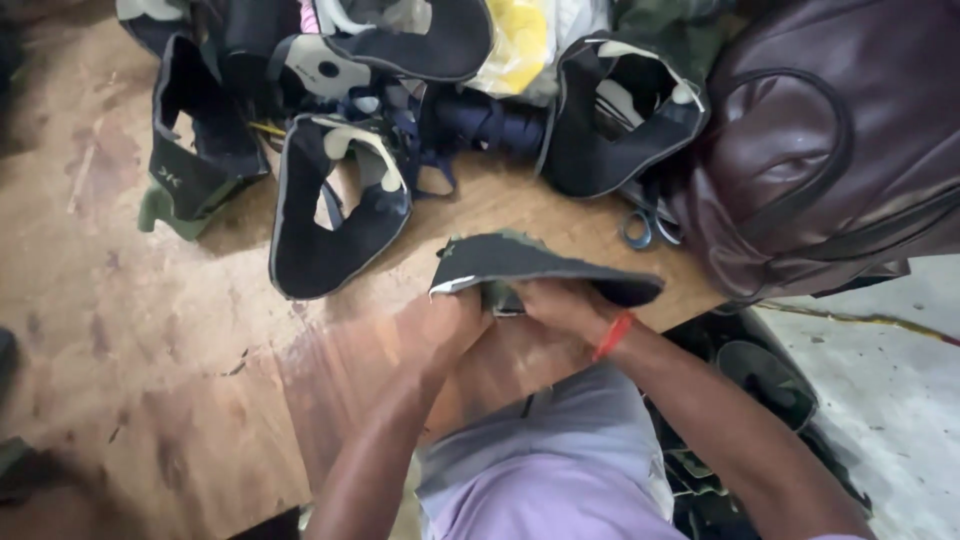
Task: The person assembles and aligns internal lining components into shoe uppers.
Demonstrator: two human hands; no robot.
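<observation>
Both my hands hold one dark shoe upper piece [530, 262] with a greenish lining, just above the near edge of the wooden table [150, 330]. My left hand [455, 322] grips its left end from below, by a white corner. My right hand [562, 303], with a red band at the wrist, grips the underside near the middle. The piece lies flat and hides most of my fingers.
Several dark shoe uppers [335, 215] lie in a heap at the back of the table. Blue-handled scissors [645, 225] rest beside a brown leather bag [830, 150] at the right. A yellow bag [520, 45] sits behind. More dark pieces [765, 375] lie on the floor at right.
</observation>
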